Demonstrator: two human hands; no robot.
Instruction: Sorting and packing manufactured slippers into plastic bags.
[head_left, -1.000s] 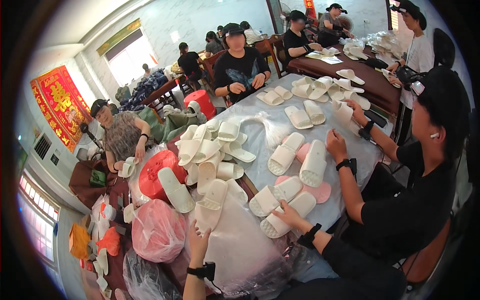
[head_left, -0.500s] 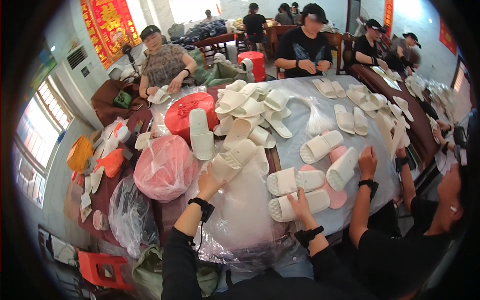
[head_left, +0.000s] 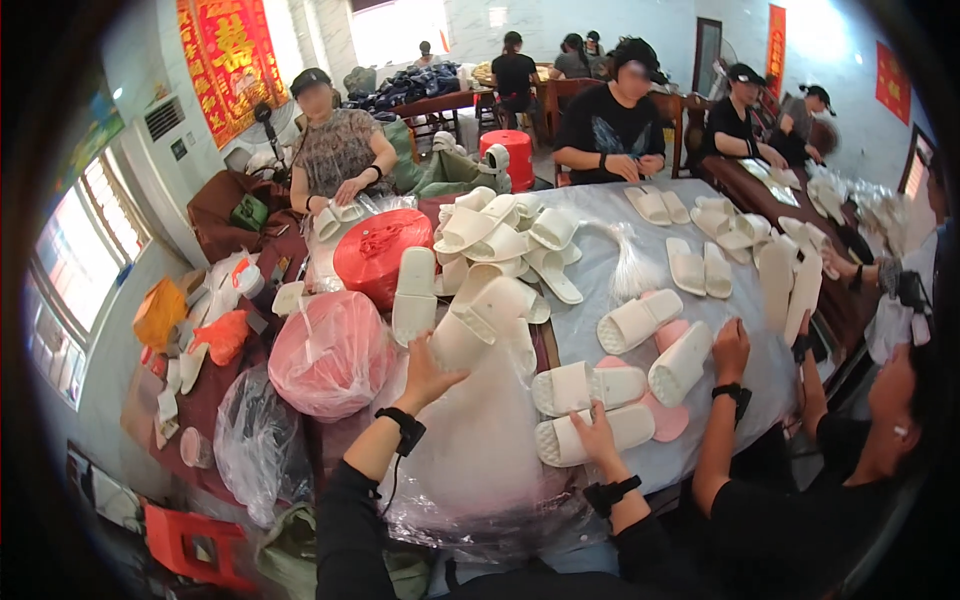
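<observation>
My left hand [head_left: 428, 376] is open, thumb and fingers spread, at the near edge of a heap of white slippers [head_left: 490, 240]. Just beyond its thumb lies a white slipper [head_left: 466, 338], partly blurred; whether they touch I cannot tell. Another white slipper [head_left: 413, 295] lies beyond the fingertips, against the red roll. My right hand [head_left: 598, 437] grips a white slipper [head_left: 632, 428], its fingers over the strap side. Next to it lies a matching slipper [head_left: 575, 388]. Flat pink rounded pieces [head_left: 668, 418] show from beneath the slippers.
A wrapped pink bundle [head_left: 330, 355] and a red roll [head_left: 380, 255] stand at left, clear plastic [head_left: 460, 470] in front. A co-worker's hand [head_left: 731, 350] is close on the right beside a slipper [head_left: 680, 362]. White strings [head_left: 630, 255] lie farther back.
The view has tilted, so the scene sits lower. My left hand has opened wider, its thumb swung out to the right, beside the slipper it touched. My right hand stays on its slipper.
</observation>
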